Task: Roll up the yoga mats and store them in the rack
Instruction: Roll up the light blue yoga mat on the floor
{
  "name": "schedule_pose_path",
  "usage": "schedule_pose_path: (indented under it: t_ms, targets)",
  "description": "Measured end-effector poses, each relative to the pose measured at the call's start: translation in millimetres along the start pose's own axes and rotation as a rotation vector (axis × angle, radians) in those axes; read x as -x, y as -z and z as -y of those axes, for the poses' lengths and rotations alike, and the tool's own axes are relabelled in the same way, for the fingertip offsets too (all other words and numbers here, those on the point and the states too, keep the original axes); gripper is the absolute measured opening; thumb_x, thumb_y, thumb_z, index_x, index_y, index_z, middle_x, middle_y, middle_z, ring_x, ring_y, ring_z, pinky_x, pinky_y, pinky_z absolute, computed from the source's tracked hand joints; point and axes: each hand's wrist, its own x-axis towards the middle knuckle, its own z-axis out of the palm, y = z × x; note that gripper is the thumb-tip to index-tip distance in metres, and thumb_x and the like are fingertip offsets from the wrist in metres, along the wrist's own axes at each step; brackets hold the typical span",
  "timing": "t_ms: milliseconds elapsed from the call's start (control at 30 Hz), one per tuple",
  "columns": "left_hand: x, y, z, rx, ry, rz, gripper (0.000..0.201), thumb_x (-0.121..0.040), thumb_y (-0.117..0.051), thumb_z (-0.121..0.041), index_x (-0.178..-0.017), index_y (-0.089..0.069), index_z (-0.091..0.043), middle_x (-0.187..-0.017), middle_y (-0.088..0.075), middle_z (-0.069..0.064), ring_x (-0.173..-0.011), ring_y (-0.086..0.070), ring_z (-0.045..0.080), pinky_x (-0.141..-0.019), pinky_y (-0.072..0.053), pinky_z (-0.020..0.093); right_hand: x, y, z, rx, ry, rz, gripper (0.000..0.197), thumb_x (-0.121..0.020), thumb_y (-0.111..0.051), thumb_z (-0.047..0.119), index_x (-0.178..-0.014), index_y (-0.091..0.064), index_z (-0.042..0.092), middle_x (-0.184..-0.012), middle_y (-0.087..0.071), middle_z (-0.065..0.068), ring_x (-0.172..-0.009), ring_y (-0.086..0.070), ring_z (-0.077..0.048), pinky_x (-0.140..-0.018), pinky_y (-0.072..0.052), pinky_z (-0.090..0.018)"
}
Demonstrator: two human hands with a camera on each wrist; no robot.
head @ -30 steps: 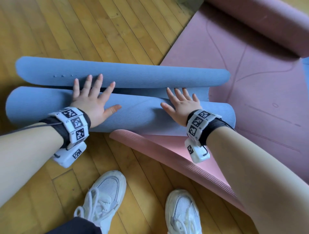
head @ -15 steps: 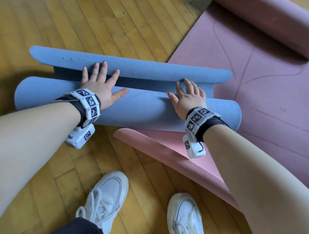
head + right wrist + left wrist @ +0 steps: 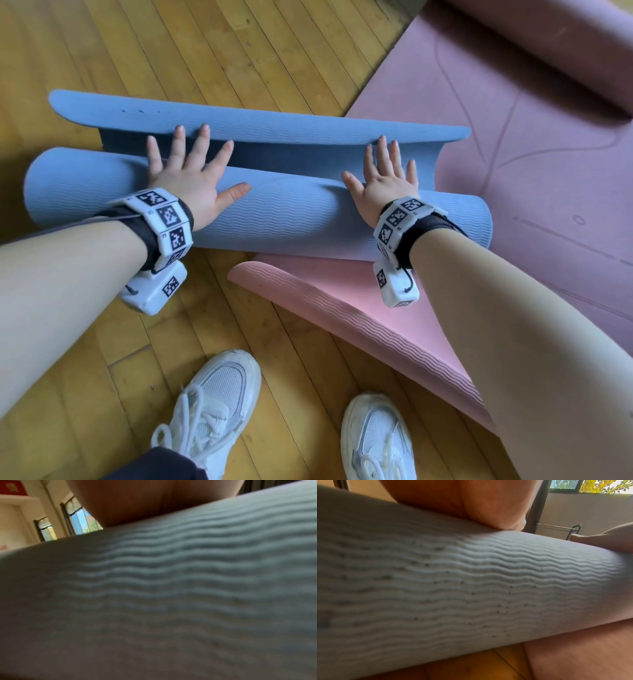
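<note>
Nearest the person, two white sneakers [image 3: 219,404] stand on the wooden floor [image 3: 260,41], below both wrists. Just beyond them, under the right forearm, a pink mat [image 3: 363,308] lies flat with its ribbed corner pointing toward the left hand's side.

The blue mat [image 3: 291,219] lies crosswise on the floor and partly on the pink one, most of it wound into a thick roll. Its surface is pale blue with fine wavy ridges; the left wrist view shows those ridges close up, dotted with small dark specks. The left hand [image 3: 186,178] rests palm down on the roll, fingers straight and spread, thumb out toward the right hand. The right hand [image 3: 385,181] lies the same way near the roll's other end, fingers extended flat, gripping nothing. Both sets of fingertips reach over the top of the roll to the short unrolled strip beyond, whose darker underside shows in shadow. Past the fingertips, the free end of the blue mat curls up into a long lip.

Farther out beyond the right hand, a mauve mat [image 3: 513,144] with thin printed lines is spread on the floor, its far part rolled into a thick tube at the corner of the head view. The left wrist view shows, past the roll, a pale wall, a dark metal frame [image 3: 573,530] and a window [image 3: 590,485] with foliage outside.
</note>
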Motion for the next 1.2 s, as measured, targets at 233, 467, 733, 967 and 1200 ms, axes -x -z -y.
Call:
schedule_pose_path:
  t_ms: [233, 467, 733, 967, 1200]
  targets:
    - [-20.9, 11.9, -4.8, 0.001, 0.027, -0.007, 0.098, -0.068, 0.008, -0.077, -0.152, 0.009, -0.026, -0.158, 0.020, -0.003, -0.145, 0.019, 0.028, -0.112, 0.013, 0.059, 13.8, -6.4, -0.5, 0.063, 0.033, -0.023, 0.069, -0.098, -0.008, 0.055, -0.152, 0.010, 0.017, -0.159, 0.020, 0.002, -0.145, 0.020, -0.015, -0.118, 0.010, -0.045]
    - [-9.9, 3.9, -8.7, 0.071, 0.032, -0.020, 0.089, -0.074, 0.002, -0.075, -0.151, 0.011, -0.031, -0.158, 0.021, -0.001, -0.144, 0.020, 0.029, -0.112, 0.012, 0.059, 3.4, -2.8, -2.4, 0.031, 0.026, -0.022, 0.068, -0.098, -0.010, 0.056, -0.153, 0.007, 0.018, -0.160, 0.016, 0.002, -0.146, 0.016, -0.016, -0.118, 0.009, -0.047]
    - [-1.6, -9.2, -1.3, 0.019, -0.039, -0.067, 0.091, -0.072, 0.001, -0.078, -0.150, 0.012, -0.034, -0.158, 0.020, 0.003, -0.145, 0.017, 0.031, -0.112, 0.011, 0.058, -0.9, 1.4, -1.1, 0.025, 0.012, -0.025, 0.069, -0.098, -0.009, 0.056, -0.153, 0.008, 0.018, -0.159, 0.020, 0.003, -0.146, 0.019, -0.016, -0.117, 0.010, -0.047]
    - [-16.3, 1.3, -4.0, 0.015, -0.010, -0.074, 0.093, -0.068, 0.003, -0.079, -0.149, 0.016, -0.034, -0.156, 0.026, 0.005, -0.144, 0.020, 0.032, -0.111, 0.012, 0.060, 21.4, -10.4, -3.6, 0.058, 0.073, -0.058, 0.072, -0.096, -0.016, 0.059, -0.151, 0.013, 0.024, -0.159, 0.019, 0.002, -0.145, 0.022, -0.021, -0.117, 0.011, -0.046]
    - [-3.3, 2.0, -25.7, -0.026, -0.085, -0.050, 0.077, -0.091, -0.021, -0.067, -0.147, 0.021, -0.035, -0.155, 0.029, 0.003, -0.143, 0.023, 0.032, -0.109, 0.015, 0.060, 1.2, 0.4, -5.8, 0.041, 0.057, -0.012, 0.073, -0.095, -0.014, 0.063, -0.152, 0.012, 0.026, -0.159, 0.020, 0.003, -0.145, 0.021, -0.021, -0.117, 0.009, -0.049]
